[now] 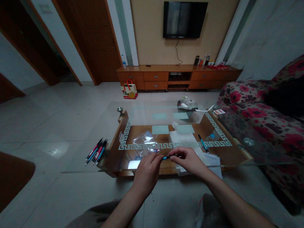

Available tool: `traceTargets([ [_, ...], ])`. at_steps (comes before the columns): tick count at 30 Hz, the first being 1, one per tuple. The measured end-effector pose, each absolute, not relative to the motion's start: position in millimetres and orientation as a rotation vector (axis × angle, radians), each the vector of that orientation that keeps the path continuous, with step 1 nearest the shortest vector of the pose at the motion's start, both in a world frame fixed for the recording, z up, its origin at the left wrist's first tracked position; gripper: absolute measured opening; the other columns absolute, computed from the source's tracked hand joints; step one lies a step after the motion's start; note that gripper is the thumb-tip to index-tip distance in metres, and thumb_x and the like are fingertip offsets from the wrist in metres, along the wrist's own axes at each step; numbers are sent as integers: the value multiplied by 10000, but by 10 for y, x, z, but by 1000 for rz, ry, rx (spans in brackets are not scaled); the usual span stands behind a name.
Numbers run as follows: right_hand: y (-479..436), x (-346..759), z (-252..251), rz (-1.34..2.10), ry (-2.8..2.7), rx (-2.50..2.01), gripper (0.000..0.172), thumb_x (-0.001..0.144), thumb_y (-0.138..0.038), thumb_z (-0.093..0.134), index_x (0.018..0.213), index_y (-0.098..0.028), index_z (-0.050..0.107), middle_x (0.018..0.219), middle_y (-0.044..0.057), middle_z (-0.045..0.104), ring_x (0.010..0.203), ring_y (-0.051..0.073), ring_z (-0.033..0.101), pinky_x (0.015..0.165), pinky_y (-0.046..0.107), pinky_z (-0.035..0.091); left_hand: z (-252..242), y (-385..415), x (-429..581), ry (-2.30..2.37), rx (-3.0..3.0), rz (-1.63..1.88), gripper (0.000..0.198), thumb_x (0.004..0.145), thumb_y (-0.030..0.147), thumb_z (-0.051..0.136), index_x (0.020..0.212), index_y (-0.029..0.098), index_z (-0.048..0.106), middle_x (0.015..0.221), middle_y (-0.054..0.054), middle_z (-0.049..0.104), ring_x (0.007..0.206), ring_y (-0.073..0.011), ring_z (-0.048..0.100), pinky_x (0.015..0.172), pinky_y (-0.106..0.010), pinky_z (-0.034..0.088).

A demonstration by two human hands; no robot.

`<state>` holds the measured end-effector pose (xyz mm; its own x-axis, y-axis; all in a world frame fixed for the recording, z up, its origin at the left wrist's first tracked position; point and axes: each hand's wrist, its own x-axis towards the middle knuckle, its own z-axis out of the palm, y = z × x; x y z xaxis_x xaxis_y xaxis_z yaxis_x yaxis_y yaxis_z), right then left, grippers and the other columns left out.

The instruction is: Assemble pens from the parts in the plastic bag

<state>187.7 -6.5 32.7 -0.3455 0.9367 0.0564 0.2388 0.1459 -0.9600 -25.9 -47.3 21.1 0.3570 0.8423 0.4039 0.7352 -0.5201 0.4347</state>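
Between my two hands, above the near edge of the glass table (79,166), is a blue and black pen (166,158). My left hand (149,166) has its fingers closed round the pen's left end. At the other end, my right hand (186,159) pinches the black part between thumb and fingers. A clear plastic bag (145,142) lies just beyond my left hand. Another blue and black pen (203,144) rests on the glass to the right. Over on the left side sits a pile of several red, blue and black pens (96,151).
A black bowl-like container (187,105) with crumpled wrapping stands at the table's far side, near a small card (219,112). White papers (185,139) show near my right hand. A flowered sofa (286,117) borders the right; a wooden edge (9,174) juts in at left.
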Motion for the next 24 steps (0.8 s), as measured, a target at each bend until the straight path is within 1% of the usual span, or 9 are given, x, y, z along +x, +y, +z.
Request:
traceTargets([
  [12, -93, 1880, 377, 1300, -1717, -1121, 179, 822, -321, 677, 941, -207, 748, 944, 42, 743, 859, 187, 673, 813, 335, 531, 231, -490, -275, 1394, 2520, 1004, 304, 972, 173, 443, 1195, 217, 644, 935, -92, 642, 867, -200, 614, 792, -337, 507],
  [17, -98, 1875, 382, 1306, -1731, -1117, 176, 827, -313, 675, 947, -206, 747, 937, 40, 742, 856, 183, 671, 804, 323, 529, 202, -483, -285, 1392, 2501, 988, 298, 968, 171, 444, 1183, 223, 643, 932, -94, 630, 878, -205, 619, 797, -339, 517],
  [20, -91, 1857, 370, 1274, -1750, -1118, 176, 827, -313, 672, 944, -203, 744, 933, 43, 741, 849, 186, 673, 793, 323, 531, 223, -476, -269, 1391, 2417, 926, 292, 948, 132, 453, 1164, 222, 627, 995, -90, 619, 928, -204, 620, 826, -333, 524],
  [24, -96, 1799, 334, 1242, -1711, -1132, 197, 817, -326, 677, 959, -200, 728, 972, 56, 738, 877, 201, 682, 798, 338, 537, 293, -483, -226, 1368, 2355, 892, 463, 911, 58, 443, 1326, 252, 514, 1198, -96, 578, 1100, -213, 582, 929, -357, 506],
])
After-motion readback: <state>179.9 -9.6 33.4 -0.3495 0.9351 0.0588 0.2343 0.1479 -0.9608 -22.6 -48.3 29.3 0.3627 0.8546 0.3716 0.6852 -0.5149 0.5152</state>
